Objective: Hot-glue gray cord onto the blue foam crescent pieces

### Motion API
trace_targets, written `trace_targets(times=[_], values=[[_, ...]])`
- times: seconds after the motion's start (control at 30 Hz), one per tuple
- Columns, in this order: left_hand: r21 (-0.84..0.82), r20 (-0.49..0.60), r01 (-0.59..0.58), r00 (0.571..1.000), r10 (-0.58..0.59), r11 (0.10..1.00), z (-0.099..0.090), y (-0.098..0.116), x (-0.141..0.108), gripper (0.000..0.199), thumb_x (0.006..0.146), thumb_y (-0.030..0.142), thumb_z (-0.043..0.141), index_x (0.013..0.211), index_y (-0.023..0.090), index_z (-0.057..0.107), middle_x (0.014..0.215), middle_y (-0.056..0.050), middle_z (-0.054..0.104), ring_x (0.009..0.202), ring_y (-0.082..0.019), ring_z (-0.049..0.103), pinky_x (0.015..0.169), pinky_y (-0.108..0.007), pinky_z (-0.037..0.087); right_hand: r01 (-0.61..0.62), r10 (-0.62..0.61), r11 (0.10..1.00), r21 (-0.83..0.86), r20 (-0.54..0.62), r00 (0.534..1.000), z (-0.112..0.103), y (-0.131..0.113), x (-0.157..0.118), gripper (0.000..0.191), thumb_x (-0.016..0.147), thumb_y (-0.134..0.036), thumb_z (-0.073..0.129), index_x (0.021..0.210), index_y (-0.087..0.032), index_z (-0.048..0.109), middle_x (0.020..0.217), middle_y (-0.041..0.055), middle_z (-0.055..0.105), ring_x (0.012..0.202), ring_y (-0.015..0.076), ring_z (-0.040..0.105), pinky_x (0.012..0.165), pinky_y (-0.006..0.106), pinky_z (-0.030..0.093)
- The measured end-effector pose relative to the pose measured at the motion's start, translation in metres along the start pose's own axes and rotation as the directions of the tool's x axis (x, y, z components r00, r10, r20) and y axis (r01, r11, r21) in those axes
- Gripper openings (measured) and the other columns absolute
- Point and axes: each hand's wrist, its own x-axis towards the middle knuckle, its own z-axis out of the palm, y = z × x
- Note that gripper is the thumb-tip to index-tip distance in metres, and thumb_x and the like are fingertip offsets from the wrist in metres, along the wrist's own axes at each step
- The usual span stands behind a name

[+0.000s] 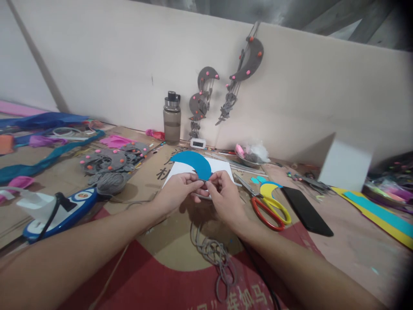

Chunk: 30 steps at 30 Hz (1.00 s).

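A blue felt crescent [193,162] is held up over a white sheet [222,166] in the middle of the table. My left hand [180,189] pinches at its lower end from the left, thumb against fingers. From the right, my right hand [224,193] pinches close beside it, the two thumbs nearly meeting. Grey cord seems to lie between the fingertips, though it is too small to make out fully. Below the hands, a loose tangle of grey cord [214,254] hangs or lies over the red and brown cardboard.
Red and yellow scissors [266,213] and a black phone [306,211] lie to the right. At the left are a blue glue gun [69,215], grey yarn [111,183] and grey crescents [103,161]. A bottle [172,120] stands by the wall.
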Motion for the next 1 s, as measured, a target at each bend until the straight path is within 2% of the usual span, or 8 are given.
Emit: trace_targets(times=[0.2, 0.57, 0.63, 0.77, 0.8, 0.87, 0.93, 1.0], values=[[-0.022, -0.105, -0.012, 0.994, 0.009, 1.0, -0.006, 0.001, 0.003, 0.015, 0.071, 0.021, 0.068, 0.077, 0.012, 0.058, 0.071, -0.005, 0.066, 0.063, -0.014, 0.066, 0.038, -0.015, 0.039, 0.144, -0.133, 0.974, -0.174, 0.076, 0.988, -0.003, -0.005, -0.003, 0.011, 0.086, -0.024, 0.043, 0.082, -0.02, 0.052, 0.075, -0.0005, 0.057, 0.069, 0.0135, 0.051, 0.064, 0.026, 0.039], [-0.143, -0.069, 0.037, 0.996, -0.048, 0.989, -0.012, 0.007, 0.003, 0.012, 0.074, 0.021, 0.066, 0.076, 0.011, 0.06, 0.086, -0.01, 0.069, 0.06, -0.009, 0.062, 0.04, -0.013, 0.036, 0.389, -0.293, 0.823, -0.414, 0.277, 0.915, -0.004, 0.003, -0.006, 0.021, 0.089, -0.019, 0.037, 0.096, -0.021, 0.057, 0.092, 0.007, 0.057, 0.084, 0.018, 0.053, 0.074, 0.031, 0.041], [-0.162, -0.114, 0.016, 0.993, -0.035, 0.987, -0.017, 0.009, 0.006, 0.011, 0.075, 0.021, 0.065, 0.076, 0.011, 0.061, 0.084, -0.009, 0.069, 0.054, -0.005, 0.058, 0.04, -0.013, 0.036, 0.459, -0.327, 0.798, -0.39, 0.36, 0.874, -0.003, 0.002, -0.008, 0.022, 0.09, -0.02, 0.036, 0.096, -0.02, 0.057, 0.093, 0.0076, 0.057, 0.085, 0.0178, 0.052, 0.074, 0.031, 0.042], [-0.167, -0.239, -0.031, 0.971, -0.01, 0.985, -0.031, 0.01, 0.014, 0.013, 0.076, 0.023, 0.064, 0.077, 0.011, 0.061, 0.077, -0.005, 0.068, 0.043, -0.002, 0.049, 0.039, -0.013, 0.036, 0.641, -0.47, 0.712, -0.285, 0.484, 0.738, -0.005, -0.004, -0.012, 0.021, 0.089, -0.024, 0.04, 0.093, -0.019, 0.06, 0.09, 0.008, 0.058, 0.085, 0.0181, 0.05, 0.079, 0.033, 0.042], [-0.169, -0.281, -0.053, 0.96, 0.003, 0.984, -0.034, 0.009, 0.017, 0.012, 0.076, 0.021, 0.064, 0.076, 0.01, 0.06, 0.077, -0.006, 0.067, 0.047, -0.002, 0.052, 0.042, -0.013, 0.038, 0.647, -0.497, 0.709, -0.281, 0.452, 0.741, -0.006, -0.006, -0.012, 0.02, 0.089, -0.025, 0.042, 0.092, -0.019, 0.06, 0.091, 0.0081, 0.059, 0.087, 0.0186, 0.05, 0.081, 0.034, 0.041], [-0.168, -0.31, -0.091, 0.95, 0.035, 0.982, -0.038, 0.007, 0.02, 0.009, 0.075, 0.018, 0.064, 0.075, 0.01, 0.059, 0.079, -0.006, 0.067, 0.055, -0.004, 0.057, 0.048, -0.014, 0.043, 0.581, -0.491, 0.751, -0.314, 0.323, 0.809, -0.009, -0.008, -0.008, 0.019, 0.089, -0.026, 0.042, 0.092, -0.018, 0.059, 0.093, 0.0082, 0.059, 0.09, 0.0189, 0.05, 0.083, 0.034, 0.04], [-0.16, -0.3, -0.097, 0.953, 0.045, 0.982, -0.039, 0.005, 0.021, 0.01, 0.076, 0.018, 0.064, 0.077, 0.01, 0.059, 0.078, -0.006, 0.067, 0.058, -0.005, 0.059, 0.053, -0.015, 0.046, 0.446, -0.394, 0.807, -0.388, 0.209, 0.895, -0.013, -0.009, -0.001, 0.021, 0.09, -0.027, 0.039, 0.089, -0.018, 0.057, 0.09, 0.0078, 0.059, 0.087, 0.0181, 0.052, 0.078, 0.032, 0.04], [-0.148, -0.285, -0.087, 0.958, 0.042, 0.985, -0.038, 0.004, 0.021, 0.013, 0.075, 0.02, 0.065, 0.08, 0.009, 0.059, 0.075, -0.006, 0.066, 0.056, -0.006, 0.058, 0.053, -0.016, 0.046, 0.302, -0.236, 0.801, -0.516, 0.191, 0.953, -0.018, -0.007, 0.007, 0.024, 0.09, -0.033, 0.039, 0.082, -0.018, 0.055, 0.081, 0.0069, 0.059, 0.075, 0.0176, 0.053, 0.068, 0.03, 0.04]])
